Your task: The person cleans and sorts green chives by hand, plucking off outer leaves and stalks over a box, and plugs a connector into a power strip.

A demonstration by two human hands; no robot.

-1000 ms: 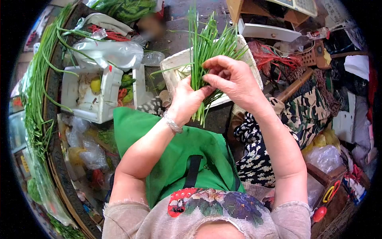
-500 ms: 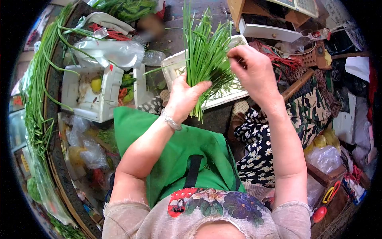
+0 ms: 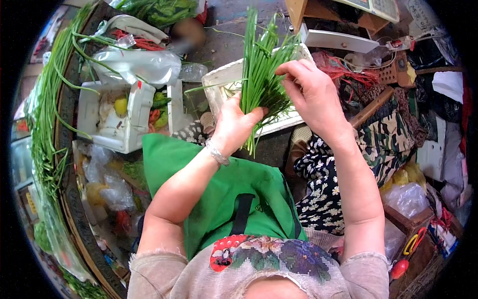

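Observation:
My left hand, with a silver bracelet at its wrist, is wrapped round the lower part of a bunch of long green stalks. The stalks point up and away from me, over a white foam box. My right hand is at the right side of the bunch, its thumb and bent fingers close to the leaves. Whether a thin stalk lies between those fingertips is too small to tell. A green apron covers my lap.
At the left stands another foam box with a yellow vegetable in it. Long green stalks hang along the left ledge. A wooden stand is at the top right, above red strings.
The bunch has swung from side to side in my left hand and its leaves have spread. My right hand moved away to the right, then came back a little toward the bunch.

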